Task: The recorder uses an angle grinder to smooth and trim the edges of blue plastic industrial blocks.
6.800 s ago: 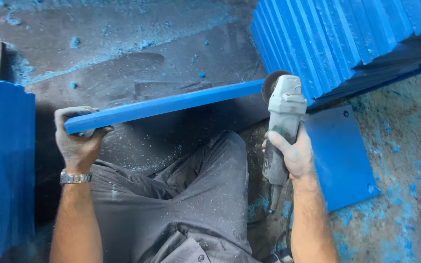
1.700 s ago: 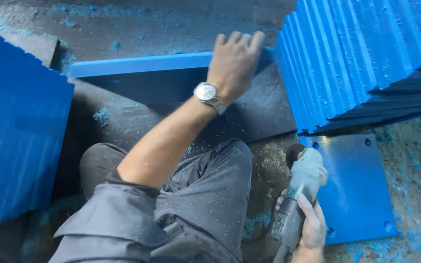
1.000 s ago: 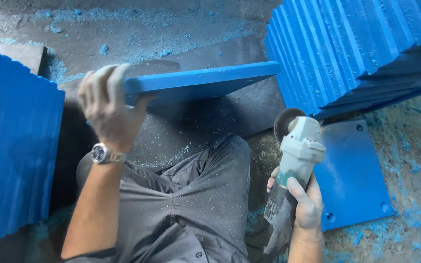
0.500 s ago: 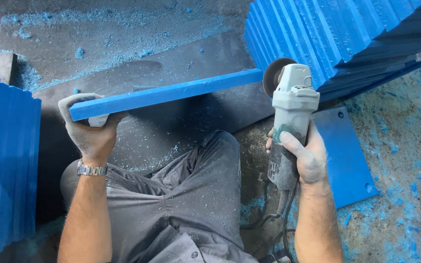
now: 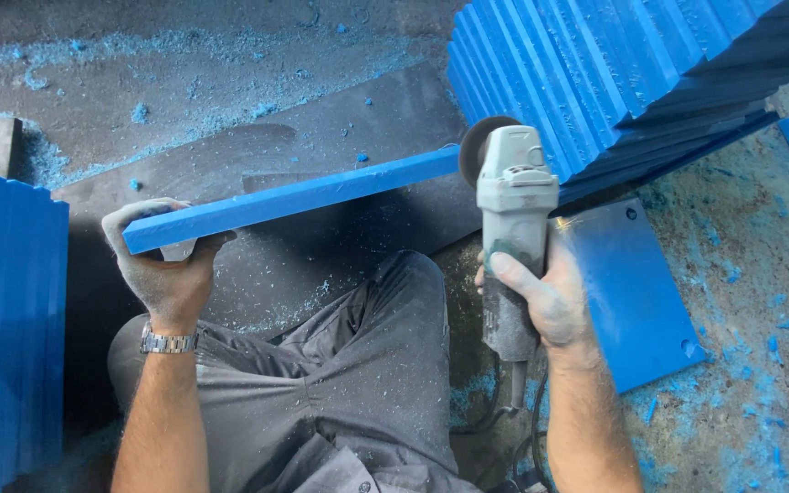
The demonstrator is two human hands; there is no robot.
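My left hand (image 5: 168,274), dusty and with a metal wristwatch, grips the near left end of a blue plastic plate (image 5: 294,198) held on edge above my knees. The plate runs up and to the right. My right hand (image 5: 541,301) is closed around the body of a grey angle grinder (image 5: 511,215). Its dark disc (image 5: 478,146) sits at the plate's right end, touching or nearly touching the edge. The grinder's cable hangs down past my right forearm.
A stack of upright blue plates (image 5: 632,64) fills the upper right. Another blue stack (image 5: 6,319) stands at the left. A flat blue plate with holes (image 5: 632,292) lies on the floor at the right. Blue shavings cover the dark floor (image 5: 230,91). My grey trousers (image 5: 340,365) are below.
My left hand pulled the plate from flat on the floor up onto its edge. My right hand raised the grinder from beside my leg to the plate's right end.
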